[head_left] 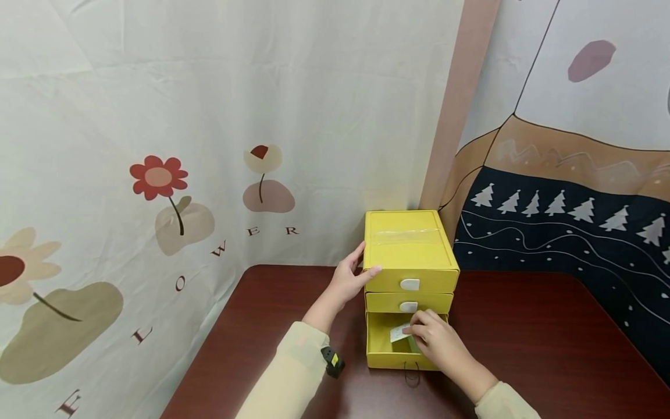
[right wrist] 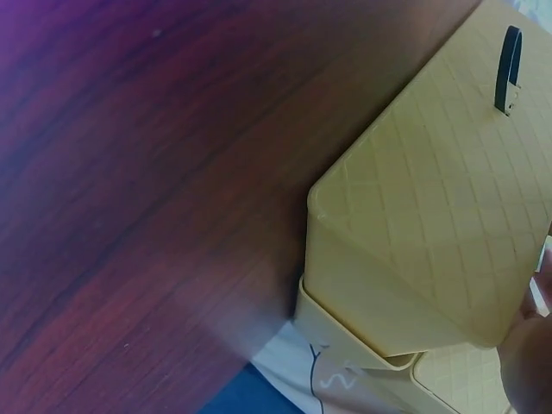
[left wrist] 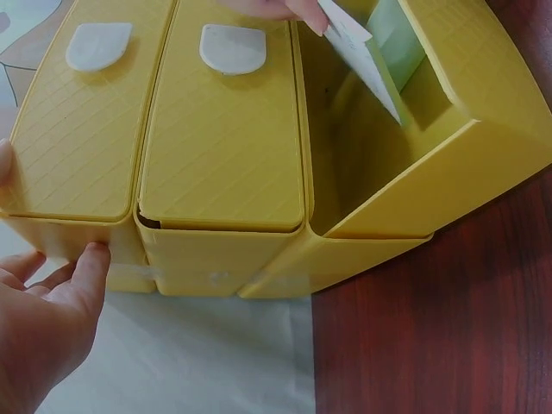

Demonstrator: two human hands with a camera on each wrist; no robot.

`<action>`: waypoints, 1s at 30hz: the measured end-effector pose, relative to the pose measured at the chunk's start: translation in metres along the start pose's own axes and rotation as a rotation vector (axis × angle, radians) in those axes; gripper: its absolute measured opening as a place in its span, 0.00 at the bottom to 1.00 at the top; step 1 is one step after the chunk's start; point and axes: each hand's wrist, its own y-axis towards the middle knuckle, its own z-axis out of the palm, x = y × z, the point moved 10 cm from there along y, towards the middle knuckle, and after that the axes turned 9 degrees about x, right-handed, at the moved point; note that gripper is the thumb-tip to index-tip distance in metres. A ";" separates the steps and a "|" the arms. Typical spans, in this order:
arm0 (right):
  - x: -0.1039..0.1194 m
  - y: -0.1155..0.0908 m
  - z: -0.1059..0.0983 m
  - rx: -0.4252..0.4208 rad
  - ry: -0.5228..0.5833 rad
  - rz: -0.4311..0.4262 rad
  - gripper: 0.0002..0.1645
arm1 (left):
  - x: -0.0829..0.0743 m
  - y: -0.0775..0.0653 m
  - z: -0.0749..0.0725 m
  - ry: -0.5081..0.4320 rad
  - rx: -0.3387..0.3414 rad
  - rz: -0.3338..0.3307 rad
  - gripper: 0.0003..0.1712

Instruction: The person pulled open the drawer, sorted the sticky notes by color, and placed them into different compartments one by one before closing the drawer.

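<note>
A yellow three-drawer storage box (head_left: 408,250) stands on the table, its bottom drawer (head_left: 387,361) pulled out. My left hand (head_left: 346,281) rests against the upper left side of the box, fingers fairly straight and thumb at the front edge. Over the open drawer, my right hand (head_left: 438,339) pinches a white paper card (left wrist: 358,53) with faint marks on it. The card tilts down into the drawer. Beside it inside lies a light green piece (left wrist: 399,45), partly hidden. In the right wrist view, only part of the right hand (right wrist: 530,358) shows at the edge.
White tabs (head_left: 410,284) mark the two upper drawers, both closed. A dark loop pull (right wrist: 509,73) hangs from the bottom drawer's front. The dark red table (head_left: 523,337) extends on both sides. A printed cloth (head_left: 335,116) hangs close behind the box.
</note>
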 end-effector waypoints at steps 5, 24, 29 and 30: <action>-0.003 0.001 0.005 0.030 -0.008 0.023 0.13 | 0.000 -0.001 0.001 0.005 0.003 -0.010 0.43; -0.003 0.006 0.016 0.116 0.003 0.051 0.15 | 0.000 -0.001 0.000 -0.004 0.003 0.003 0.43; -0.003 0.007 0.019 0.148 0.019 0.050 0.14 | 0.001 -0.001 -0.001 0.010 0.001 -0.006 0.43; -0.004 0.007 0.019 0.153 0.020 0.049 0.14 | 0.001 -0.001 -0.001 0.009 0.000 -0.004 0.43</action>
